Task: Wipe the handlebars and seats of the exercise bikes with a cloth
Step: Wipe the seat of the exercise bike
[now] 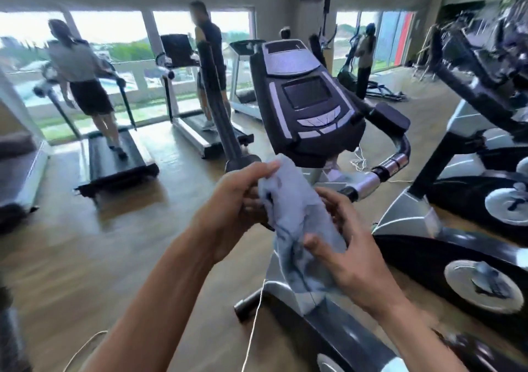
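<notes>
A light blue cloth point(297, 223) hangs between my two hands in front of an exercise bike. My left hand point(234, 200) pinches its top corner with curled fingers. My right hand point(348, 237) grips the cloth's lower right side, thumb pressed on the fabric. Just behind the cloth stands the bike's black console point(308, 103) with a dark screen. The bike's right handlebar point(383, 168), black with chrome sections, curves out to the right of my hands. A tall black upright handle point(217, 97) rises on the left. No seat is in view.
A second bike point(483, 131) stands close on the right, with flywheel covers point(483, 286) low down. Two people walk on treadmills point(114, 165) by the windows at the back left. Another person stands at the far right window. A thin white cord point(254, 331) dangles below the cloth. Wooden floor lies to the left.
</notes>
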The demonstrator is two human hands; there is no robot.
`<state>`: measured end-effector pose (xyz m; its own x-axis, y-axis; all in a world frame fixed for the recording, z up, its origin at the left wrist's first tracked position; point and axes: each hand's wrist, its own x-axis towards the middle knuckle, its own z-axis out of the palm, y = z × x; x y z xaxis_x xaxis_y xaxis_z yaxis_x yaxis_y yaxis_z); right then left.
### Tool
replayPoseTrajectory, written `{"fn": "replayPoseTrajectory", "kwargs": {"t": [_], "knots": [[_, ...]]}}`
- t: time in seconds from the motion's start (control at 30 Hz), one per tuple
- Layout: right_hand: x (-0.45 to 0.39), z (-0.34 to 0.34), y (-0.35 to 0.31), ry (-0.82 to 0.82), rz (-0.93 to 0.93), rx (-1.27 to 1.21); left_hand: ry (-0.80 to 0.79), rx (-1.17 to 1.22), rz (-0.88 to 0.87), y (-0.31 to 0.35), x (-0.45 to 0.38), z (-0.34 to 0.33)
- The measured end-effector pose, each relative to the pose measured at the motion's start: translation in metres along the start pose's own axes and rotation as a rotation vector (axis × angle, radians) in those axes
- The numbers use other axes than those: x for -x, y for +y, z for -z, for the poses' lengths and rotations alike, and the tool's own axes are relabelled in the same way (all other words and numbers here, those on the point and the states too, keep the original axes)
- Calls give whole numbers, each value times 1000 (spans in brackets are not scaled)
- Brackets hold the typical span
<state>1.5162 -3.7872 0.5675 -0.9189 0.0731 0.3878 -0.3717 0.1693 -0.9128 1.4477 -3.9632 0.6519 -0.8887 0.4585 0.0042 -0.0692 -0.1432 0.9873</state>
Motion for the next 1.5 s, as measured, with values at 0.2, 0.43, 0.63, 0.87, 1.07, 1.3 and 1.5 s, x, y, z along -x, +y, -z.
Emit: {"fn": "replayPoseTrajectory", "kwargs": {"t": [0.2, 0.43, 0.63, 0.87, 1.07, 1.3, 1.5], "knots": [[-23, -49, -24, -194, 128, 265, -68, 172, -168, 11, 9, 56], [-52, -88, -22, -267, 110, 308, 166, 139, -255, 6, 7, 89], [-69, -114, -19, -288, 188, 512, 391, 0, -313, 14, -7, 108], [-99, -115, -32, 44, 229, 214, 414, -368, -360, 28, -14, 155], [-142, -88, -64, 147, 103, 300, 261, -828, -208, 47, -6, 215], [-162, -108, -87, -76, 185, 447, 66, -991, -11, 55, -6, 236], [-174, -155, -102, -483, 347, 618, -164, -567, -169, 10, -15, 209]]}}
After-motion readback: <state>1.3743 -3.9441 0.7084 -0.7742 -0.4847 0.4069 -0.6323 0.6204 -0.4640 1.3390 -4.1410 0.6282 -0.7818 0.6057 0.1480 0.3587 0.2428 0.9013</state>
